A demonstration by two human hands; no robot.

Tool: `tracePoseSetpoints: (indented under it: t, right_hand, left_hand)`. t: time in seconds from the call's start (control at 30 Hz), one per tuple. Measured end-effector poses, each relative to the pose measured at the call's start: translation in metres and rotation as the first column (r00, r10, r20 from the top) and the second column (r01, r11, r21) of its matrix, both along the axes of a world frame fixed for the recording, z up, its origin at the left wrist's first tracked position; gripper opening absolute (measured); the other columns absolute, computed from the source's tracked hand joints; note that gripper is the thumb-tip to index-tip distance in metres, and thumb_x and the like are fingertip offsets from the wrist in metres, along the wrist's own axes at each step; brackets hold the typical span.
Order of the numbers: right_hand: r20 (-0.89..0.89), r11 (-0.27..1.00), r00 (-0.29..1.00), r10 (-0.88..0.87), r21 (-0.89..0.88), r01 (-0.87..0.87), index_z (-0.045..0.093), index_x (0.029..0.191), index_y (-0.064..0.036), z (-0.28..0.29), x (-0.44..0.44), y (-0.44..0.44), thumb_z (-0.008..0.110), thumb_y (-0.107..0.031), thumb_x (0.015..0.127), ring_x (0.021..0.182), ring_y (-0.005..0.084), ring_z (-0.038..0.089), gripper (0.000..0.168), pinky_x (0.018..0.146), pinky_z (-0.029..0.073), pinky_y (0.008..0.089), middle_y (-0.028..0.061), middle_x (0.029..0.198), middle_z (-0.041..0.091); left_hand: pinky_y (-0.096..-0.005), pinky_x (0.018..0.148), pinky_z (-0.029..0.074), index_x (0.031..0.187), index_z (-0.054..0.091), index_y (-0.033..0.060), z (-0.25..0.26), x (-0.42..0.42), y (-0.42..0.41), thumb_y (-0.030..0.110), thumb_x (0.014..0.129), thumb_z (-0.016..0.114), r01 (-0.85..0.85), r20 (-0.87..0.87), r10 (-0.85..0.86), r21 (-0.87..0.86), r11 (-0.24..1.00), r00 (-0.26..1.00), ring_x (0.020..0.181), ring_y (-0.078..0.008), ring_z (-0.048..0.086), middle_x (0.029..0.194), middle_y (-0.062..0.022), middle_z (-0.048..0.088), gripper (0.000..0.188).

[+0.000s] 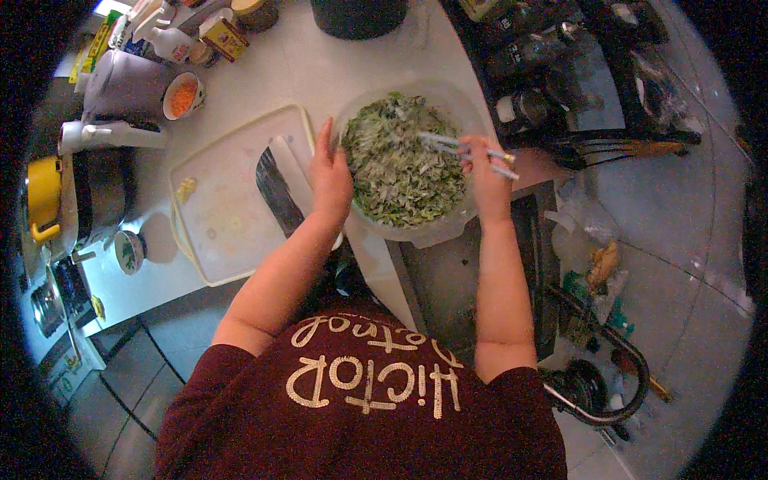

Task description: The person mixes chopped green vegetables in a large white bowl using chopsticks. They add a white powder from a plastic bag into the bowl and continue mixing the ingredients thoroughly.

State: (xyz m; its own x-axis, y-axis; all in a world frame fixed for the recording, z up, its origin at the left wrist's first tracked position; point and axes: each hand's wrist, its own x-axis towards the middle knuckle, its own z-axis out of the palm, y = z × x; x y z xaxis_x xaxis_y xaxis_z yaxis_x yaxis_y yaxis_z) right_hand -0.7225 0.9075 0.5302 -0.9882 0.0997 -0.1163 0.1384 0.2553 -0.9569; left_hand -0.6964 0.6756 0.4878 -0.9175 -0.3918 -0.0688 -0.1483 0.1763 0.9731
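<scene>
A wide translucent plastic basin (433, 237) stands on the counter, full of chopped leafy greens (405, 174) with a pale, blurred patch in the middle. My left hand (332, 177) holds the basin's left side at the rim. Over its right edge, my right hand (487, 180) grips light-coloured chopsticks (441, 141), whose blurred tips reach into the greens. Left of the basin lies a white cutting board (225, 228). On it rests a broad-bladed cleaver (273, 183), partly hidden behind my left hand and forearm. A small yellowish lump (185, 189) sits near the board's left edge.
Below the basin's right side is a sink (441, 282), with a curved faucet (639, 384) farther right. A bowl of orange shreds (182, 99), a small bowl (129, 252) and a yellow-trimmed appliance (45, 192) line the left. Behind stands a dark pot (359, 19).
</scene>
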Motion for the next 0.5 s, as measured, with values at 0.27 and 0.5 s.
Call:
tracePoseSetpoints:
  t: [0.27, 0.5]
  right_hand:
    - [-0.207, 0.914, 0.97, -0.126, 0.355, 0.194, 0.064, 0.088, -0.002, 0.037, 0.073, 0.034, 0.054, -0.018, 0.09, 0.057, 0.0089, 0.054, 0.019, 0.051, 0.043, 0.0233, 0.0029, 0.073, 0.061]
    - [0.016, 0.942, 0.955, -0.295, -0.164, 0.294, 0.059, 0.094, -0.001, 0.005, 0.066, -0.002, 0.048, -0.019, 0.094, 0.055, 0.0073, 0.051, 0.021, 0.048, 0.04, 0.0195, 0.0046, 0.072, 0.059]
  left_hand:
    - [-0.0307, 0.1, 0.034, 0.133, 0.039, 0.0059, -0.002, -0.001, 0.003, 0.0, 0.089, 0.041, 0.004, -0.051, 0.001, 0.085, 0.996, 0.999, 0.119, -0.0237, 0.046, 0.13, -0.0157, 0.048, 0.045]
    - [-0.0303, 0.101, 0.032, 0.134, 0.038, 0.0058, 0.006, -0.001, 0.001, -0.001, 0.088, 0.04, 0.029, -0.031, -0.03, -0.02, 0.999, 0.999, 0.121, -0.0246, 0.044, 0.13, -0.016, 0.047, 0.046]
